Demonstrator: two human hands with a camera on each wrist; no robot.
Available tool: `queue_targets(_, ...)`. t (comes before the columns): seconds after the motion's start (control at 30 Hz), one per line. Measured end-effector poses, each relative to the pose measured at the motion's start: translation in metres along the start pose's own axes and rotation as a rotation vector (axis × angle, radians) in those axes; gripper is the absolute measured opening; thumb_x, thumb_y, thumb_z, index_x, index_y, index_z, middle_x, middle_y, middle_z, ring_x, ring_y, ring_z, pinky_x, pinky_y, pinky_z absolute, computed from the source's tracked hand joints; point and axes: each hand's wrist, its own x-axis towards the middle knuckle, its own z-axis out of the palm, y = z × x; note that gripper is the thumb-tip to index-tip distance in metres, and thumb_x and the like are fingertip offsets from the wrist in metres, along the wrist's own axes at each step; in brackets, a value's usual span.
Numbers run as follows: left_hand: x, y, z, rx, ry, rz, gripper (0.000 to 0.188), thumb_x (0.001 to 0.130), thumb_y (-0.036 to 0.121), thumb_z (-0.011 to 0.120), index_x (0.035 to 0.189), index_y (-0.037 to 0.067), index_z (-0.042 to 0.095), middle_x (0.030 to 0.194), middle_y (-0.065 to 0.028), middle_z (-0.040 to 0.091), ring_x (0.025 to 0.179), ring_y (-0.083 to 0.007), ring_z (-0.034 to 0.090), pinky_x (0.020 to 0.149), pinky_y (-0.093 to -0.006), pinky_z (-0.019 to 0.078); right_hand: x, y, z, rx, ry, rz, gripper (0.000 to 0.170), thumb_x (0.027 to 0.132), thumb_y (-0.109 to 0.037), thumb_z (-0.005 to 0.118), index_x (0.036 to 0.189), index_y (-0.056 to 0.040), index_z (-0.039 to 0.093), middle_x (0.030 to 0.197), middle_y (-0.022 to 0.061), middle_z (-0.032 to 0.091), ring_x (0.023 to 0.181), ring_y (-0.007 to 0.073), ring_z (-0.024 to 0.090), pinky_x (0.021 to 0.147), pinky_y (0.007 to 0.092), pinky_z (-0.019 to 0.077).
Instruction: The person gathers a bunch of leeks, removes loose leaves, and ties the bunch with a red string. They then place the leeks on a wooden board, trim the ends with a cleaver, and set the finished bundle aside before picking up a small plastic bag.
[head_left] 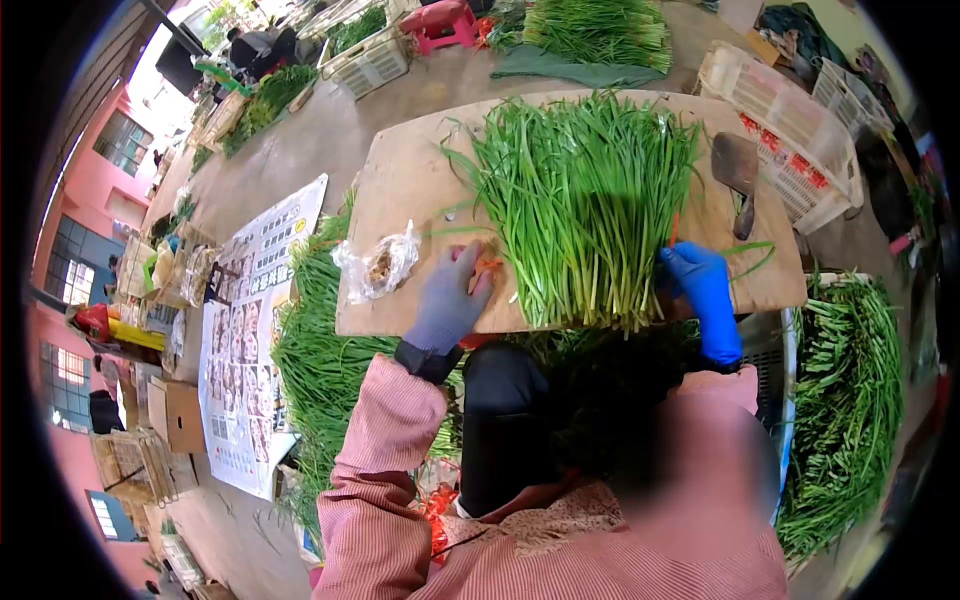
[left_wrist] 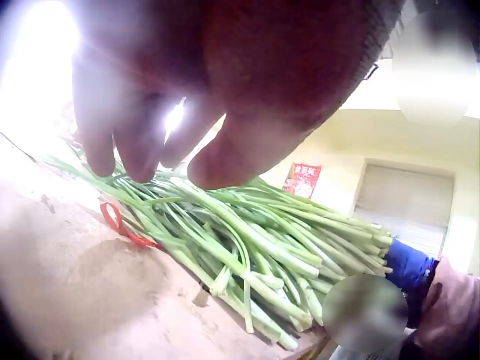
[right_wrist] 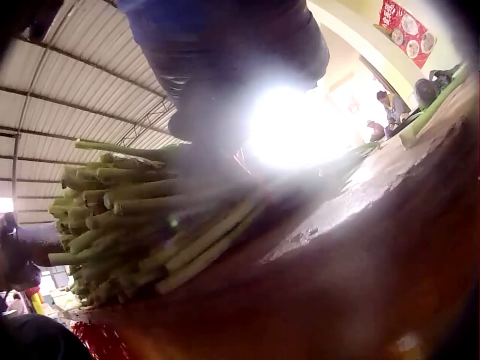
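A wide bundle of long green garlic chives [head_left: 590, 215] lies on a wooden board [head_left: 400, 180], its pale cut ends toward the person. My left hand [head_left: 450, 302], in a grey glove, is at the bundle's left side. Its fingers extend over the stalks in the left wrist view, beside a loop of red tie [left_wrist: 124, 229] that emerges from under the bundle. At the opposite side, my right hand [head_left: 702, 285], in a blue glove, pinches the red tie's other end [head_left: 675, 228], which sticks up above the fingertips. The tie's middle is hidden by the chives.
A crumpled clear plastic bag [head_left: 378, 262] lies on the board's left, a flat metal blade with a handle [head_left: 735, 165] on its right. More greens [head_left: 325, 340] are heaped left of the board and in a crate [head_left: 840, 400] at right. White crates [head_left: 785, 130] stand behind.
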Motion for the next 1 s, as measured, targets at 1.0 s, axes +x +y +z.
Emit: queue_targets(1.0, 0.039, -0.019, 0.007, 0.228, -0.150, 0.164, 0.025, 0.078, 0.021, 0.059, 0.101, 0.012, 0.061, 0.095, -0.0169, 0.056, 0.090, -0.0355, 0.054, 0.076, -0.0414, 0.0447, -0.008, -0.019, -0.014, 0.085, -0.001, 0.210, 0.023, 0.089, -0.019, 0.059, 0.092, 0.0018, 0.067, 0.064, 0.0087, 0.064, 0.049, 0.0097, 0.054, 0.043, 0.0217, 0.0392)
